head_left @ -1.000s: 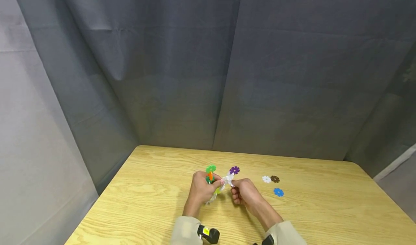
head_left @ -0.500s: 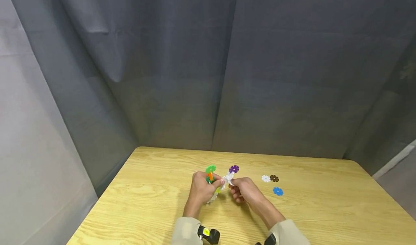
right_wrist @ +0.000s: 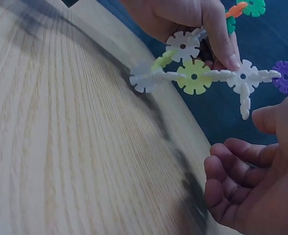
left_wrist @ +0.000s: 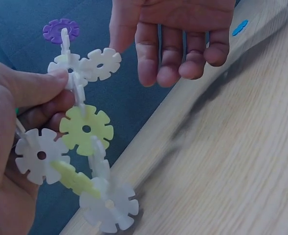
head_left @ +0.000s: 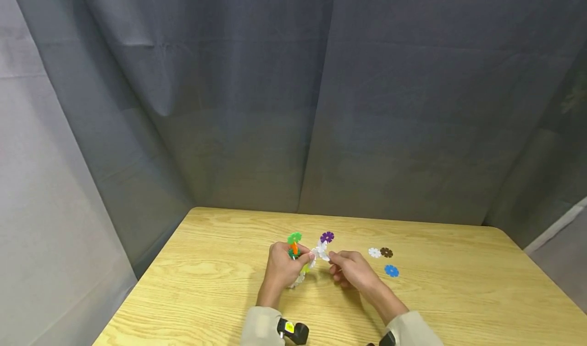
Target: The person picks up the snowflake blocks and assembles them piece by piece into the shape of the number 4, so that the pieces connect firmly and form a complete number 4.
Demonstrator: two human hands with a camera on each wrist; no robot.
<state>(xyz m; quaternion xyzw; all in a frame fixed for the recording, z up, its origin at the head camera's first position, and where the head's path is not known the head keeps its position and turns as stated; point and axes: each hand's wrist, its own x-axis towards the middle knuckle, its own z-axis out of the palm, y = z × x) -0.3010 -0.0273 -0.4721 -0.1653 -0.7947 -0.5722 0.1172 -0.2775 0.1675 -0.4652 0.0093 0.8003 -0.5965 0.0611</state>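
Note:
My left hand (head_left: 283,265) pinches a white notched disc (right_wrist: 245,77) between thumb and fingers. It belongs to a linked construction of interlocking flower-shaped plastic discs. From that disc branch a purple disc (left_wrist: 60,31) on a white connector and another white disc (left_wrist: 101,64) that sticks out towards my right hand. A pale yellow disc (left_wrist: 86,129) and more white ones (left_wrist: 109,204) hang below. Beyond the left hand show an orange disc (right_wrist: 237,10) and a green disc (right_wrist: 254,6). My right hand (head_left: 356,270) is just beside the outstretched white disc, fingers loosely bent, holding nothing.
On the wooden table (head_left: 197,264), right of the hands, lie a white disc (head_left: 374,253), a brown disc (head_left: 387,253) and a blue disc (head_left: 392,270). Grey curtains (head_left: 247,106) hang behind and along the sides.
The right hand has let go of the white disc and drawn slightly to the right. The left hand and the linked discs have shifted a little left.

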